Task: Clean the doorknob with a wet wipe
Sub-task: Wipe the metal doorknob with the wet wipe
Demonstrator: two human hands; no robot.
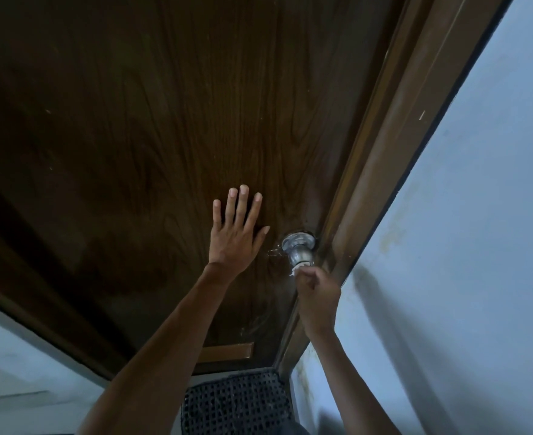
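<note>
Centre frame: left hand (236, 233) flat on dark wooden door (133, 120), fingers spread, gripping nothing. Right of it, metal doorknob (299, 251). Lower right: right hand (317, 293) clenched around white wet wipe (295, 271), pressed to the knob's end.

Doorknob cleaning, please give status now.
Left hand open, flat on door. Right hand shut on wet wipe, against doorknob. Nothing in the way.
</note>
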